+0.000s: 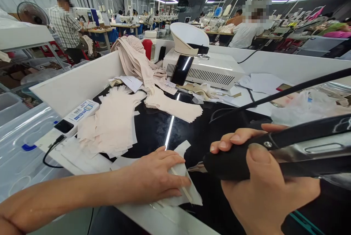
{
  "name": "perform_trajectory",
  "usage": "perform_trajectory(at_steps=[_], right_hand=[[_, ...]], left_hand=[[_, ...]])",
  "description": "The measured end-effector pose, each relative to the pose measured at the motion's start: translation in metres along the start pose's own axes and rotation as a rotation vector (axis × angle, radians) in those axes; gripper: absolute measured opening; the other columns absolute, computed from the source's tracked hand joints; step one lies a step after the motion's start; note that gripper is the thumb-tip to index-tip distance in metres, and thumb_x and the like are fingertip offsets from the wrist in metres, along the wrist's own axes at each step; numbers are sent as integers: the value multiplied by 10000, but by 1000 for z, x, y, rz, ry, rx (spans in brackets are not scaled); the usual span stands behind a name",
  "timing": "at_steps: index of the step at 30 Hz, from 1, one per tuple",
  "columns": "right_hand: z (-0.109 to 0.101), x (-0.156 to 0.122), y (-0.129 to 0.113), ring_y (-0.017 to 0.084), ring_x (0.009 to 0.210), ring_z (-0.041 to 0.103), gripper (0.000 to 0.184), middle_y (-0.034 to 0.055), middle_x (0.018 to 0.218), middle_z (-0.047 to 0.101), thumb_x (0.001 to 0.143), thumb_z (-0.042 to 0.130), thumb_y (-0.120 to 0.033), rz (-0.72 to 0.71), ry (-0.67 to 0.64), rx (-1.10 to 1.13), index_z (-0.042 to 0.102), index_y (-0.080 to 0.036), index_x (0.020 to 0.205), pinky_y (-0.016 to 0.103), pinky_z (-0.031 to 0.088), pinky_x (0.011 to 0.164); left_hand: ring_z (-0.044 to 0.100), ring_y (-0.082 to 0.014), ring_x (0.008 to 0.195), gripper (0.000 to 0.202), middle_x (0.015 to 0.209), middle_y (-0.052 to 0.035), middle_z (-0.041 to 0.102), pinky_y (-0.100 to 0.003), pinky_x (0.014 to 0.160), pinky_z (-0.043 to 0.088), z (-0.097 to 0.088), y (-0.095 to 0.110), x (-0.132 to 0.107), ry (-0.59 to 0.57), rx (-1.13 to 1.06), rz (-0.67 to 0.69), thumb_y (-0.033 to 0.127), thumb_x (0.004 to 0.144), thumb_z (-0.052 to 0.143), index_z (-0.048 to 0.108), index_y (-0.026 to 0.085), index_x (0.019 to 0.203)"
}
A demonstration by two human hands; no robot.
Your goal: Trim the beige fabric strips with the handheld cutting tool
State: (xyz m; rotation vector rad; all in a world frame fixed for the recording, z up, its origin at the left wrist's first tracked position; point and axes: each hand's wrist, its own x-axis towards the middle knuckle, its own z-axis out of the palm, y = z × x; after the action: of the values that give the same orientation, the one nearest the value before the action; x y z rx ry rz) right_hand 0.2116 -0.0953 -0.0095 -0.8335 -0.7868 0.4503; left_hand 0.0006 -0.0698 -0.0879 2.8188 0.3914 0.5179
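My right hand [270,185] is gripping a chunky black-and-silver handheld tool [298,151], fingers and thumb curling round the body. My left hand [159,174] is lying palm-down, fingers loosely stretched, pressing a thin whitish fabric piece [181,169] onto the glossy black tabletop [149,127]. The tool's pointed metal tip [197,168] is aiming left at the fabric, its long axis running nearly level and dipping slightly tipward. The fabric is stretching roughly near-to-far, lol, mostly hiding under my left hand. The frame is cutting off the tool's back end; can't tell if the tip's touching.
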Motion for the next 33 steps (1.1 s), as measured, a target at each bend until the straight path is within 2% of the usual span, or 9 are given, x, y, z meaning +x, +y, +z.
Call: perform_trajectory(at_steps=[7, 9, 11, 14, 16, 19, 22, 27, 33], right_hand=[[0, 0, 3, 228, 581, 734, 450, -62, 810, 744, 851, 1145, -410, -23, -59, 16, 822, -306, 1147, 393, 696, 537], [-2, 0, 3, 231, 573, 728, 442, -62, 808, 737, 864, 1140, -425, -23, -69, 11, 822, -309, 1148, 393, 685, 527], [-2, 1, 3, 232, 561, 718, 459, -64, 800, 735, 843, 1152, -435, -15, -76, 13, 825, -312, 1140, 393, 675, 512], [-1, 2, 2, 235, 549, 709, 473, -68, 770, 733, 798, 1171, -438, -2, -65, 26, 838, -322, 1112, 394, 675, 498], [0, 3, 2, 234, 545, 711, 472, -66, 758, 745, 770, 1177, -429, 3, -52, 28, 849, -326, 1093, 387, 674, 494], [1, 3, 2, 229, 535, 702, 463, -68, 752, 751, 768, 1170, -437, -19, -56, 20, 846, -329, 1080, 381, 662, 488], [0, 2, 2, 230, 534, 705, 461, -75, 747, 735, 789, 1159, -453, -30, -62, 13, 840, -326, 1096, 385, 667, 496], [-1, 2, 1, 244, 530, 700, 450, -55, 731, 736, 746, 1154, -398, -14, -41, 5, 848, -316, 1066, 394, 648, 470], [-1, 2, 1, 243, 535, 686, 476, -51, 713, 716, 719, 1185, -413, -10, -25, 10, 854, -318, 1047, 392, 639, 466]], left_hand=[[738, -418, 1646, 376, 1744, -270, 756, -618, 1424, 616, 0, 24, 0, -25, 88, -41, 421, 1306, 809, 827, 204, 1613], [752, -388, 1609, 392, 1671, -261, 792, -552, 1405, 630, -4, 30, 2, -25, 121, -49, 455, 1325, 772, 811, 166, 1587], [791, -346, 1517, 326, 1542, -230, 839, -470, 1367, 649, -8, 29, 6, -7, 135, -58, 419, 1348, 712, 827, 140, 1472], [824, -307, 1407, 214, 1430, -201, 860, -425, 1345, 656, -16, 9, 19, 28, 131, -62, 179, 1319, 627, 833, 124, 1340], [812, -304, 1483, 291, 1481, -214, 857, -419, 1371, 645, -19, -11, 30, -3, 73, 5, 18, 1227, 610, 825, 99, 1405], [800, -293, 1560, 468, 1534, -197, 874, -411, 1383, 651, -19, -42, 46, -108, -37, 100, -89, 1122, 616, 819, 117, 1489], [834, -288, 1512, 517, 1503, -174, 903, -398, 1318, 696, -16, -62, 51, -148, -102, 112, -131, 1056, 641, 850, 149, 1438], [859, -269, 1467, 520, 1498, -156, 915, -369, 1285, 704, -21, -71, 39, -103, -118, 114, -145, 1068, 612, 859, 161, 1407], [868, -246, 1418, 491, 1567, -135, 876, -291, 1168, 697, -37, -64, 30, -198, -31, 121, -54, 1187, 624, 841, 205, 1542]])
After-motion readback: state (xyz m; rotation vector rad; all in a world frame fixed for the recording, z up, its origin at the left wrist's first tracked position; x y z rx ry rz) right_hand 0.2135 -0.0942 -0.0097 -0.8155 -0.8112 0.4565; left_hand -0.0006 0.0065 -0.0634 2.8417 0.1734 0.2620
